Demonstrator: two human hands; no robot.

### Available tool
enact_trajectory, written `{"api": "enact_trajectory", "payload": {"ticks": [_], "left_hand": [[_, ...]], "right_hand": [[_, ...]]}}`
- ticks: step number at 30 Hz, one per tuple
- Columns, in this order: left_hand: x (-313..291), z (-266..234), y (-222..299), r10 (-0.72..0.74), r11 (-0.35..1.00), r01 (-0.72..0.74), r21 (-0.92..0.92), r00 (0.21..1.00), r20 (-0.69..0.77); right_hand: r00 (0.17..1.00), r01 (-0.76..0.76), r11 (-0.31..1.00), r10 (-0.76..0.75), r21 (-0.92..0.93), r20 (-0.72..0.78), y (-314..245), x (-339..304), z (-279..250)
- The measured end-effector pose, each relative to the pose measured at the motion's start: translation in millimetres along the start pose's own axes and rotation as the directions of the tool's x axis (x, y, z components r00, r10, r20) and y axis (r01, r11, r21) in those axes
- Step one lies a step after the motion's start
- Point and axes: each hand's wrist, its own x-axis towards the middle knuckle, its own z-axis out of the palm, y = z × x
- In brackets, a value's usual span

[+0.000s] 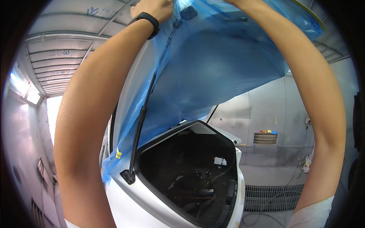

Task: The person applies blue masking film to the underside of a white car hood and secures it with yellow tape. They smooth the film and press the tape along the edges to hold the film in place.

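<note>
Blue see-through plastic film (224,64) drapes over the inside of a raised car tailgate, hanging in folds at its left side. My left hand (156,8), with a black band on the wrist, is up at the film's upper left edge, its fingers curled closed on the film. Only a small part of my right hand (235,2) shows at the top edge beside the film; its fingers are cut off. A black gas strut (140,123) runs from the white car body (131,201) up behind the film. A yellow tape piece (119,153) sticks to the film's lower left.
Below the tailgate gapes the dark cargo opening (175,163), with a white bottle (224,162) and loose parts inside. Behind stand grey booth walls (262,102) with a vent (265,138). A floor grate (272,197) with a hose across it lies at the right.
</note>
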Motion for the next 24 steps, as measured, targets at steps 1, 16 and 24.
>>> {"api": "enact_trajectory", "payload": {"ticks": [1,16,24], "left_hand": [[3,-2,2,0.006,1.0,-0.006,0.024,1.0,0.0],[-42,-2,-47,0.152,0.984,-0.136,-0.115,0.978,0.143],[-54,-9,-63,0.195,0.962,-0.14,-0.234,0.953,0.233]], "right_hand": [[1.0,0.016,1.0,-0.016,0.006,0.019,1,-5,-2],[0.904,0.082,0.939,0.07,-0.334,0.421,-28,12,35],[0.818,0.065,0.932,0.156,-0.358,0.553,-32,30,37]]}}
